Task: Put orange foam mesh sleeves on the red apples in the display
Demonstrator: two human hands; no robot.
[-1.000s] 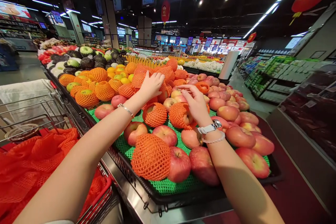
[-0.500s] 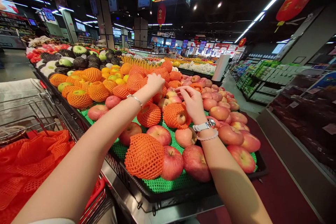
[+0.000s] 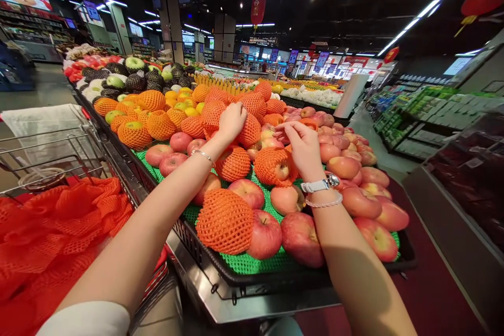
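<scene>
My left hand (image 3: 233,121) reaches over the pile with its fingers curled closed on orange foam netting; the fingertips are partly hidden. Just right of it sits a netted apple (image 3: 250,131). My right hand (image 3: 302,147) hovers over the apples with fingers loosely stretched and the thumb apart, and I see nothing held in it. Below the hands lies another apple in a foam net (image 3: 274,166), its stem end showing. Nearer me are a fully netted fruit (image 3: 225,221) and bare red apples (image 3: 266,235) on a green mesh liner (image 3: 252,264).
A black crate edge (image 3: 275,279) borders the display in front. At left stands a shopping cart (image 3: 51,152) beside a heap of red-orange foam nets (image 3: 59,236). Yellow-orange netted fruit (image 3: 160,125) fills the display's left part. A plastic bag roll (image 3: 352,95) stands at the back right.
The view has turned, so the display sits farther right in the picture. My left hand has drawn left across the netted fruit, uncovering more of the netted apple. My right hand stays over the apples.
</scene>
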